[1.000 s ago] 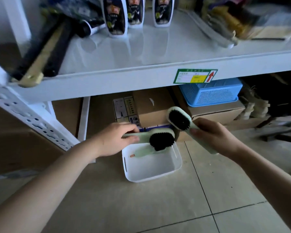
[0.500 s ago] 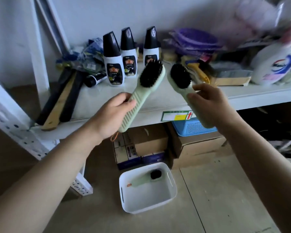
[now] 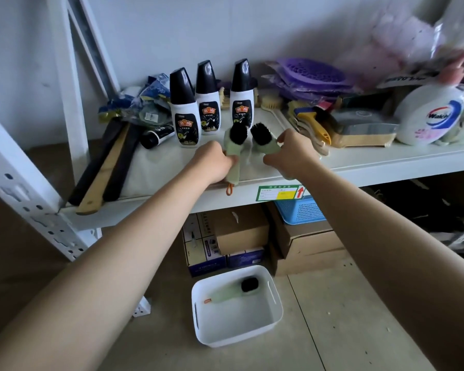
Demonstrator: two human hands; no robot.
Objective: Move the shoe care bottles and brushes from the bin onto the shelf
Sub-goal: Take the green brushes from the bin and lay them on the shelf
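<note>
a green brush (image 3: 235,145) is gripped by the left hand (image 3: 216,163), another brush (image 3: 261,139) by the right hand (image 3: 289,153), on the shelf (image 3: 386,159).

There are three white shoe care bottles with black caps (image 3: 184,111), three pale green brushes with black bristles (image 3: 235,145), and one white plastic bin (image 3: 275,293).

The white shelf (image 3: 386,163) crosses the middle of the frame, carrying three black-capped bottles (image 3: 184,111) at center, dark flat sticks (image 3: 118,159) at left and a round white bottle (image 3: 429,116) at right. On the floor (image 3: 346,330), lower center, sits a white bin (image 3: 276,306).
</note>
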